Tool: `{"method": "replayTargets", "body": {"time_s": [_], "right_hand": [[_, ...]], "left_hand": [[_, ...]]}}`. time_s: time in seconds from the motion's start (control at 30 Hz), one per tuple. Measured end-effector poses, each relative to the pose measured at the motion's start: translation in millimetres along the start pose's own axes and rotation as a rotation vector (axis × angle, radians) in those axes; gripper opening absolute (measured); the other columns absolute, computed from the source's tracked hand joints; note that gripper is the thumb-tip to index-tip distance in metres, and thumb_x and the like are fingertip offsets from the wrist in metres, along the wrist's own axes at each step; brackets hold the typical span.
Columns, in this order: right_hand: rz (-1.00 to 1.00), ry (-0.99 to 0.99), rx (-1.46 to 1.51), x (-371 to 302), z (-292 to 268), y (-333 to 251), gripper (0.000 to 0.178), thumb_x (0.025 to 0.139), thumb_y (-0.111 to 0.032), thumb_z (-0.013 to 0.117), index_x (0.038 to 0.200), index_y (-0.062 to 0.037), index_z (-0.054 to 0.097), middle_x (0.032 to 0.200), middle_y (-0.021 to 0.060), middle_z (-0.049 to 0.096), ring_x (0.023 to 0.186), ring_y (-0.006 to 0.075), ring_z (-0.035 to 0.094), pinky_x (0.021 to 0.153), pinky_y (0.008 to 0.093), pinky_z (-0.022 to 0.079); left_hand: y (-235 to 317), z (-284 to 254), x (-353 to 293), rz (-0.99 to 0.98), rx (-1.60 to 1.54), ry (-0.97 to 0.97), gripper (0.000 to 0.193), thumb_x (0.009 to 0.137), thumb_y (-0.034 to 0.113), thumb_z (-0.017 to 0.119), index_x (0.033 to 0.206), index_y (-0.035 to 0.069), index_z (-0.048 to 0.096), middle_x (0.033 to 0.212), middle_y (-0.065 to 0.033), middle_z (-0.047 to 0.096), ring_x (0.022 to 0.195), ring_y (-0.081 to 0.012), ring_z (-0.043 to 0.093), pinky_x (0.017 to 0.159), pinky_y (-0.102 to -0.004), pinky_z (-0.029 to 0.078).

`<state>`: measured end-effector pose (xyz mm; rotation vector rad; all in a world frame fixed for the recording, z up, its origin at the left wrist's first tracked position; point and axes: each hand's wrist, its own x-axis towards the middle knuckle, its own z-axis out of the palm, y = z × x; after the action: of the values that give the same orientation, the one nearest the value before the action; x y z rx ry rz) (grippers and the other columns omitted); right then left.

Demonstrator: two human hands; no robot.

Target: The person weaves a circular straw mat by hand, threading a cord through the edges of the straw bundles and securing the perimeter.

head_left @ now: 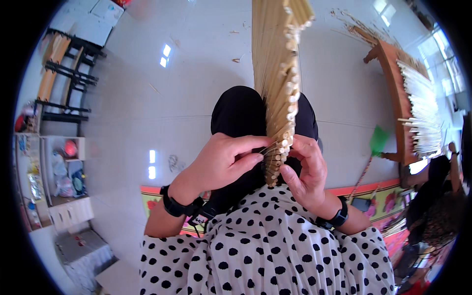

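A mat of pale, straw-coloured stalks (pixel 281 105) laid side by side stands upright between my knees, with its cut round ends facing up and toward the right. At its near end, the thumb and forefinger of my left hand (pixel 223 160) are pinched together against the left face. Fine thread-like lines run from those fingertips to the stalks. My right hand (pixel 309 174) is curled at the right side of the same near end, thumb and fingers against the stalk ends. The right fingertips are partly hidden behind the mat.
On the right, a low wooden bench (pixel 393 98) bears many loose pale stalks (pixel 423 110). A green fly swatter (pixel 378 141) leans near it. A patterned mat (pixel 152 201) lies under me; a dark phone (pixel 361 203) rests there. Another person (pixel 437 196) sits at right. Shelves (pixel 69 167) stand left.
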<state>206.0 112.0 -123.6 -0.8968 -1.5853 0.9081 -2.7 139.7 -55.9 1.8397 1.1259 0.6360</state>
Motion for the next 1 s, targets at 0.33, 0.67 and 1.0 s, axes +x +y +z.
{"method": "replayTargets", "body": {"time_s": [0.33,0.67,1.0], "right_hand": [[0.222,0.050,-0.022,1,8,-18,0.053,0.083,-0.015,0.074,0.122,0.0034,0.044,0.116,0.0096,0.050,0.105,0.0158,0.055,0.091,0.0327,0.048],[0.267,0.222,-0.274,16,20,-36,0.033,0.083,-0.006,0.072,0.108,0.0067,0.055,0.088,0.0055,0.063,0.078,0.0099,0.061,0.071,0.0220,0.050],[0.274,0.230,-0.409,14,17,-41,0.027,0.081,0.002,0.071,0.104,0.0073,0.058,0.088,0.0072,0.066,0.078,0.0101,0.063,0.070,0.0224,0.051]], "left_hand": [[-28,-5,8,0.194,-0.153,-0.061,0.027,0.083,0.004,0.062,0.110,0.004,0.067,0.060,-0.0129,0.059,0.046,-0.0189,0.054,0.049,-0.0270,0.041],[-39,-11,9,0.323,0.019,-0.026,0.026,0.081,0.009,0.065,0.107,0.008,0.068,0.058,-0.0129,0.058,0.050,-0.0268,0.057,0.049,-0.0340,0.043],[-53,-10,-1,0.255,-0.195,0.046,0.019,0.084,0.007,0.063,0.102,0.002,0.060,0.063,-0.0132,0.060,0.054,-0.0281,0.059,0.051,-0.0337,0.044]]}}
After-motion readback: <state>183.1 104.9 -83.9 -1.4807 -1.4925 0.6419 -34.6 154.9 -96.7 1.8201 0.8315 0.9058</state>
